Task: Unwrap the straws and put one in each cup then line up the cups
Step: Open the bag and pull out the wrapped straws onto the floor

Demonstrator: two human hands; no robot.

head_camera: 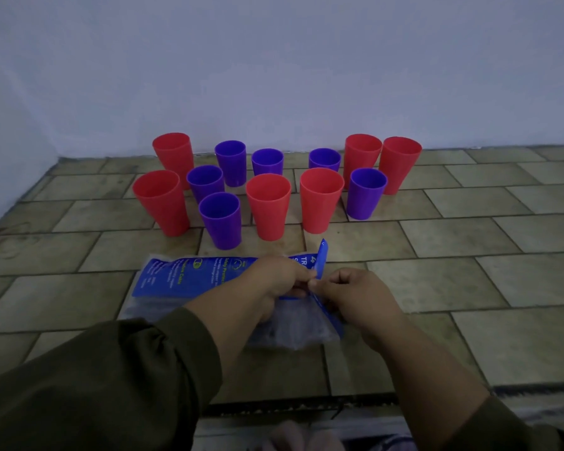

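The left hand [274,281] and right hand [355,291] meet almost knuckle to knuckle at the right end of the straw packet [183,275]. Both have their fingers curled. The left hand pinches the packet's end. The right hand pinches the blue flap [321,258], which stands up between the two hands and runs down under the right hand. The packet lies flat on the tiled surface [469,281], stretching leftward from the hands, with its blue printed label facing up. Its clear part, below the hands, shows dark contents too blurred to make out. Dark olive sleeves [111,369] cover both forearms.

Beyond the packet, near it but apart, stand the cups, all upright with nothing visible in them and in no line. There are six red cups [267,205] and six purple cups [220,219], loosely mixed in about three ragged rows. The nearest purple cup stands just past the packet's label. The farthest cups stand close to the pale wall [274,76].
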